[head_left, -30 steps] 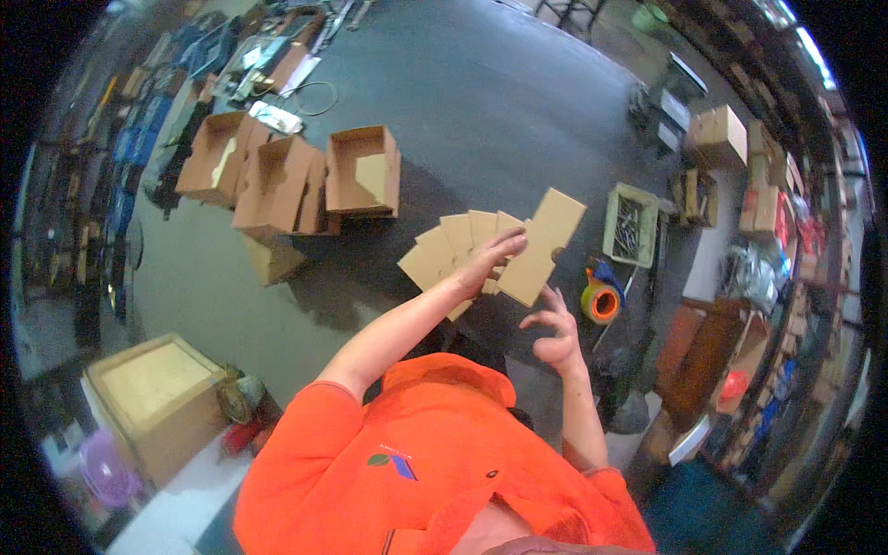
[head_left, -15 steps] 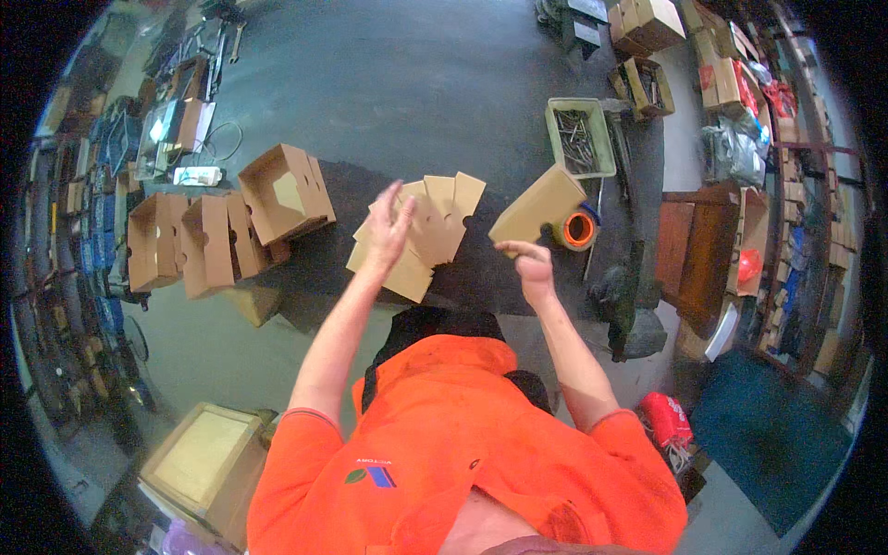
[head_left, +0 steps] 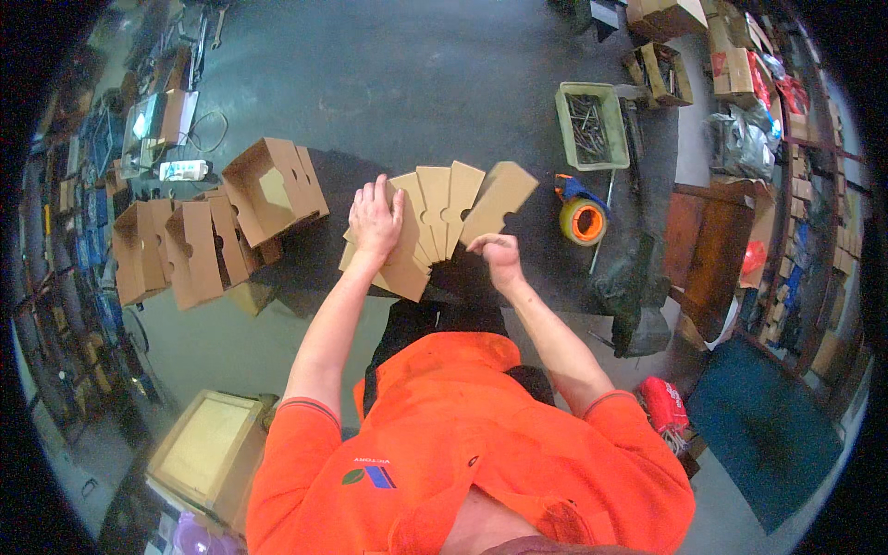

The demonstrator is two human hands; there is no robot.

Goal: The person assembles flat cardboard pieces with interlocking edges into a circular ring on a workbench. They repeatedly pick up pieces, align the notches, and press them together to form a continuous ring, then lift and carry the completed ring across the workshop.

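We see the fan of pale brown, flat cardboard pieces with notched edges [head_left: 431, 205] on the broad dark tabletop [head_left: 370, 88], their far ends splayed, probably so each edge shows separately. Our left hand [head_left: 374, 222] lies at the fan's nine o'clock, palm down, fingers slightly spread, seemingly steadying the overlapping pieces. Our right hand [head_left: 502, 263], at four o'clock, has its index finger at the near end of the rightmost piece [head_left: 500, 196], the other fingers curled in; we cannot tell whether the thumb pinches it. Farther out at nine o'clock sit open brown cardboard boxes [head_left: 192, 270]; at three, a yellowish tape roll with an orange hub [head_left: 568, 222], apparently parked within reach.
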